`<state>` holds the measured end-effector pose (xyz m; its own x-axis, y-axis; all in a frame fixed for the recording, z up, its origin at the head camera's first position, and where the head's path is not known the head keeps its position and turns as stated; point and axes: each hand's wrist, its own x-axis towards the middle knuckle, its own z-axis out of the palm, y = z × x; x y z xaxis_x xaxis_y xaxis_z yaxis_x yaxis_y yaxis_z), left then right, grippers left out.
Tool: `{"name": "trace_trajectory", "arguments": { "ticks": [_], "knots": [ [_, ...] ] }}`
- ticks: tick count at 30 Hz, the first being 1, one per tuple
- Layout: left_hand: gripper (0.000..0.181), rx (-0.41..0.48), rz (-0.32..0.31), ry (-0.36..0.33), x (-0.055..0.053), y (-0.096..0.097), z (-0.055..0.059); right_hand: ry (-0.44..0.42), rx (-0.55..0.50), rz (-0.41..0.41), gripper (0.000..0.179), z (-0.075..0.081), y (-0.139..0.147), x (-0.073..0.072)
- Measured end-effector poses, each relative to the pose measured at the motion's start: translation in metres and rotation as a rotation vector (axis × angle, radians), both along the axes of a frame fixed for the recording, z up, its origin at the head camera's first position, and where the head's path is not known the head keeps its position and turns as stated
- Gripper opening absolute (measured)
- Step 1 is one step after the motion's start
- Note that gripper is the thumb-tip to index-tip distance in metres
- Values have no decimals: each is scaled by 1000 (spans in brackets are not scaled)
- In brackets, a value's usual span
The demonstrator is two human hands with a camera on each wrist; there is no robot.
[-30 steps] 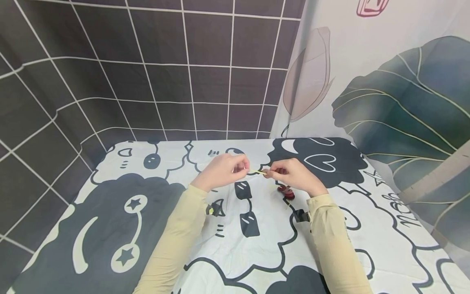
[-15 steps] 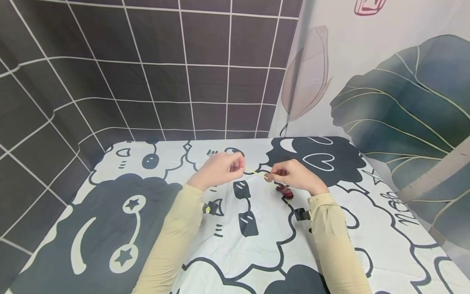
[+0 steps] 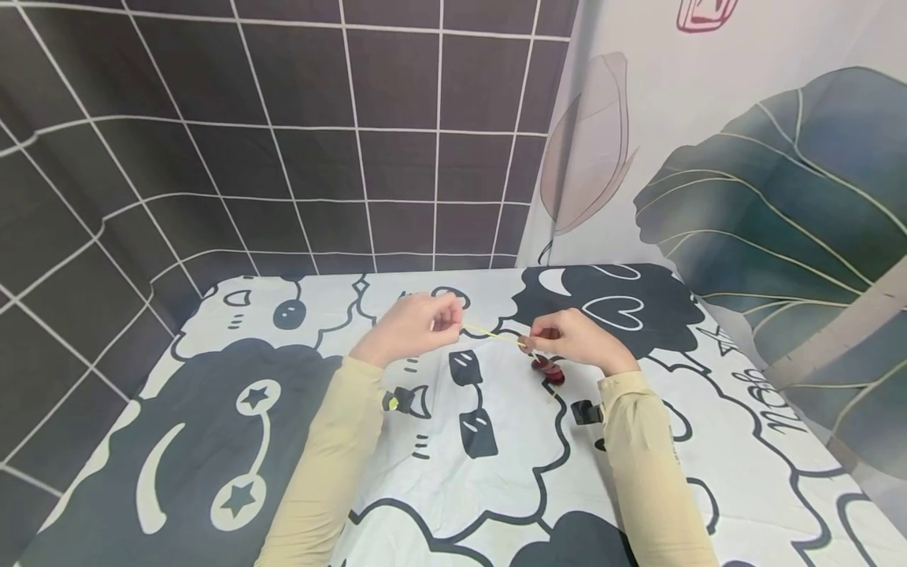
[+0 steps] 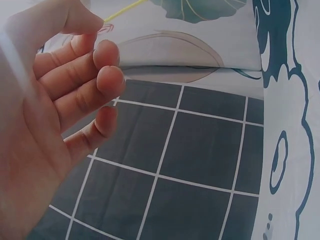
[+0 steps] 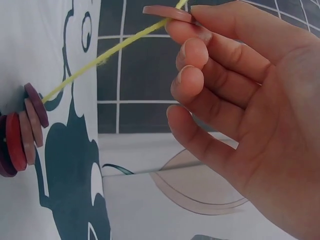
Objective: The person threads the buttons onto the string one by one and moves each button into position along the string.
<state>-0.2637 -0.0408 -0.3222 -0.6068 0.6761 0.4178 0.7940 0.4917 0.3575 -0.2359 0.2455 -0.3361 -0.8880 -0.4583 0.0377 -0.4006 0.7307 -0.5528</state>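
A yellow yarn stretches between both hands above the cloth. My left hand pinches one end between thumb and index finger; the yarn leaves those fingertips in the left wrist view. My right hand pinches a flat pinkish-brown button that the yarn passes through. Its other fingers are loosely bent in the right wrist view. Past that button the yarn slants down to a bunch of red, pink and maroon buttons, seen low beside the right hand in the head view. The holes of the buttons do not show.
A cloth with black-and-white cartoon print covers the table. Behind it hangs a dark grid-patterned cloth, with a pale leaf-printed curtain at the right. A small black device sits at the right wrist.
My hands have drawn apart, the left moving left and the right slightly right. The yarn stretch between them has grown longer, and the pinched button is farther from the left hand.
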Motion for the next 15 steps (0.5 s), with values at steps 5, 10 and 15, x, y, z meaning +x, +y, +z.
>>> {"name": "trace_trajectory", "arguments": {
  "ticks": [5, 10, 15],
  "knots": [
    [5, -4, 3, -28, 0, -3, 2, -19, 5, -6, 13, -3, 3, -1],
    [4, -13, 6, -35, 0, -6, 3, -17, 3, 0, 13, -10, 7, -5],
    [4, -15, 24, -30, 1, -9, 4, -54, -3, 5, 14, -18, 9, -9]
  ]
}}
